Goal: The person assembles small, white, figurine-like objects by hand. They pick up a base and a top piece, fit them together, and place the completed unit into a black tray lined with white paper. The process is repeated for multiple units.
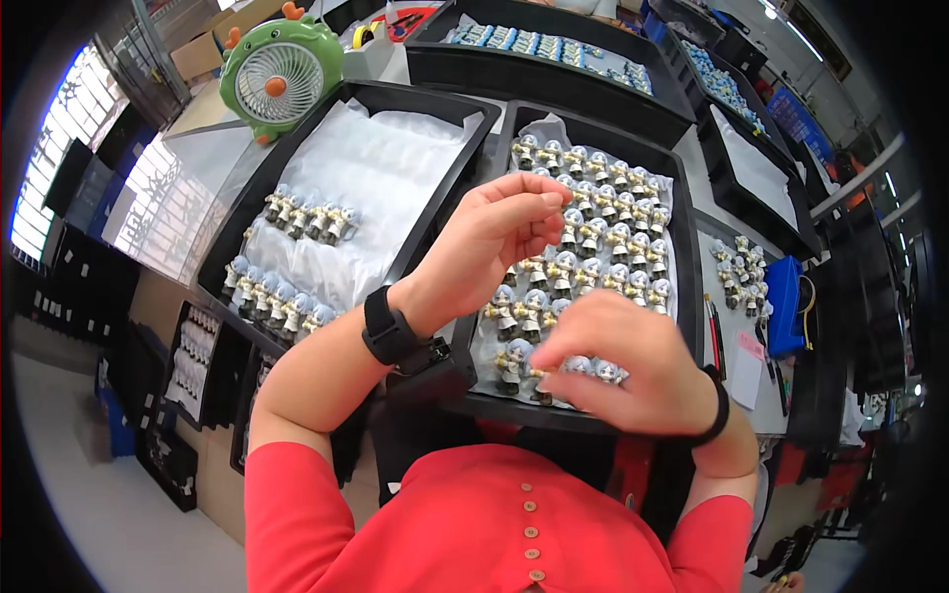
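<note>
Over small silver-haired figurines [618, 240] rowed on white sheeting [545, 127], probably against scuffs, in a black plastic tray [686, 237], my left hand [491, 235] narrows, my right hand [643, 364] curls, contents unclear.

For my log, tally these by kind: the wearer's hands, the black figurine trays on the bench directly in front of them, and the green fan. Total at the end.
Hands: 2
Black trays of figurines: 2
Green fan: 1
Total: 5
</note>
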`<state>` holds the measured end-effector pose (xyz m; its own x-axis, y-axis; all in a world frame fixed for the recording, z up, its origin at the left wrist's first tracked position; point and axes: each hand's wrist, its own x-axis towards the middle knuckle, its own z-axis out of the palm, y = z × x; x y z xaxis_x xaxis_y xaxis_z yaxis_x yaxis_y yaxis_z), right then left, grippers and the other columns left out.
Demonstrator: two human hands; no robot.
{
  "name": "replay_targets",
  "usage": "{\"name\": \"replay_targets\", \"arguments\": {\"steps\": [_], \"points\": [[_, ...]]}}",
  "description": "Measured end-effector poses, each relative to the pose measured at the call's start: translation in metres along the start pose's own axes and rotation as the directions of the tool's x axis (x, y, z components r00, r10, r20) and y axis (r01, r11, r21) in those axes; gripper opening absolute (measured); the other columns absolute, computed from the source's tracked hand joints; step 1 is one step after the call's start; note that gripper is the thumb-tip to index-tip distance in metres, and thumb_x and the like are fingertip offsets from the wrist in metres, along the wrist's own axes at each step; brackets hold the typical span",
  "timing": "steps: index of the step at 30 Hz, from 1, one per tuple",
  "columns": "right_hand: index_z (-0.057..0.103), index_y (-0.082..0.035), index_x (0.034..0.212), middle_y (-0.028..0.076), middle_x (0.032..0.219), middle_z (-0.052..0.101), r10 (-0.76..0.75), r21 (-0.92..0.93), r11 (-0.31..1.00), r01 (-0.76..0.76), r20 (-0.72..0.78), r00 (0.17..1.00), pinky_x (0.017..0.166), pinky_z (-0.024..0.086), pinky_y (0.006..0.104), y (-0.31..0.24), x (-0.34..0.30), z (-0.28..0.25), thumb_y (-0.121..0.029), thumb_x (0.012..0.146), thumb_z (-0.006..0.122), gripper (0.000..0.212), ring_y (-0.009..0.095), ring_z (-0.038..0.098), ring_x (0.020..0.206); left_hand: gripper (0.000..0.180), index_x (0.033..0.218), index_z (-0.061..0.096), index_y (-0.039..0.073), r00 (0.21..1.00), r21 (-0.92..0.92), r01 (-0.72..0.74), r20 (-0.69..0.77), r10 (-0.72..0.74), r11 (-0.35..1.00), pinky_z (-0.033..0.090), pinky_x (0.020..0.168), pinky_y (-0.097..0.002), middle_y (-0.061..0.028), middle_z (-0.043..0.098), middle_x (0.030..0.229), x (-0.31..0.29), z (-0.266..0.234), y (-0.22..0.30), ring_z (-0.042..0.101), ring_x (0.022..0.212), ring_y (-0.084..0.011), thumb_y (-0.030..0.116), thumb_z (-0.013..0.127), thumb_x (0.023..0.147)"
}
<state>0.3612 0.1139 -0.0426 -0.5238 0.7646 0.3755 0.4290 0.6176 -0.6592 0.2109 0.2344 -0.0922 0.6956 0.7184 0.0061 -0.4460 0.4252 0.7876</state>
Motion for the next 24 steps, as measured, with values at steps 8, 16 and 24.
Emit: {"name": "replay_targets", "arguments": {"steps": [8,16,24], "points": [[0.055,-0.007,0.102,0.007,0.093,0.055,0.261,-0.531,0.846,-0.046,0.339,0.904,0.078,0.039,0.0364,0.055,-0.014,0.059,-0.033,0.064,0.076,0.050,0.025,0.053,0.089,0.016,0.102,0.060,0.006,0.998,-0.003,-0.015,-0.060,0.015,1.000,0.044,0.071,-0.0207,0.0015,0.060,0.082,0.004,-0.007,0.000,0.057,0.077,-0.0064,0.014,0.058,0.088],[0.053,-0.007,0.102,0.008,0.087,0.055,0.172,-0.497,0.867,0.028,0.352,0.920,0.074,0.040,0.0385,0.068,-0.017,0.067,-0.023,0.063,0.075,0.047,0.026,0.053,0.085,0.013,0.097,0.062,0.006,0.996,0.039,-0.028,-0.078,0.031,0.999,0.047,0.074,-0.0207,0.0023,0.059,0.082,0.006,-0.009,-0.007,0.056,0.075,-0.0049,0.012,0.060,0.086],[0.045,-0.005,0.103,0.014,0.089,0.059,0.362,-0.001,0.932,-0.362,0.036,0.932,0.076,0.047,0.0362,0.071,-0.007,0.018,-0.013,0.069,0.073,0.045,0.031,0.061,0.085,0.017,0.100,0.062,0.006,0.999,0.331,-0.043,-0.014,0.050,0.943,0.041,0.073,-0.0194,0.0026,0.060,0.090,0.008,-0.012,-0.016,0.053,0.082,-0.0040,0.014,0.061,0.086]]}}
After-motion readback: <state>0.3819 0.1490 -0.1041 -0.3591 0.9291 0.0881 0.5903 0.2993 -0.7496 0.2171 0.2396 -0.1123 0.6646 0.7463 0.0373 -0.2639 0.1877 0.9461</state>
